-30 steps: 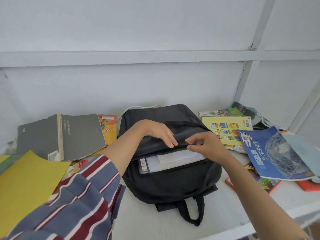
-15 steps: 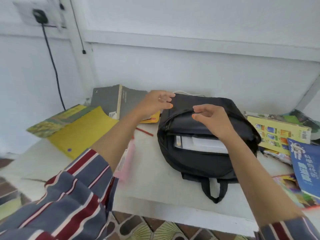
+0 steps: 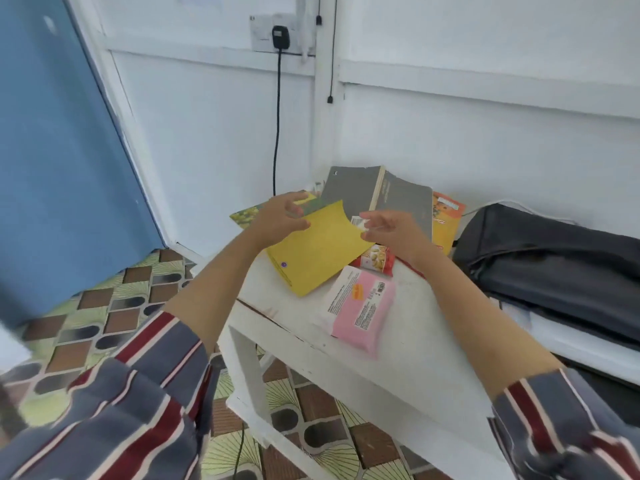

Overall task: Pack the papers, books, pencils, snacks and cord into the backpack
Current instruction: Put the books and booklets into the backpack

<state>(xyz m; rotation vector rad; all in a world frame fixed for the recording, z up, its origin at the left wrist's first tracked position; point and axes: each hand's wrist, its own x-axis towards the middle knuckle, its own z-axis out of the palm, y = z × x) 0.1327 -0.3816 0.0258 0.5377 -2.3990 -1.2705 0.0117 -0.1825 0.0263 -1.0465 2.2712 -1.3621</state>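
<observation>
My left hand (image 3: 282, 216) is over the far corner of the yellow paper (image 3: 313, 252), fingers spread and curled, holding nothing that I can see. My right hand (image 3: 391, 230) is at the paper's right edge, fingers half bent; whether it pinches the paper I cannot tell. Below my right hand lie a red snack (image 3: 375, 259) and a pink packet (image 3: 360, 308). Behind it stands a grey book (image 3: 381, 194). The backpack (image 3: 550, 268) lies to the right of my right arm.
</observation>
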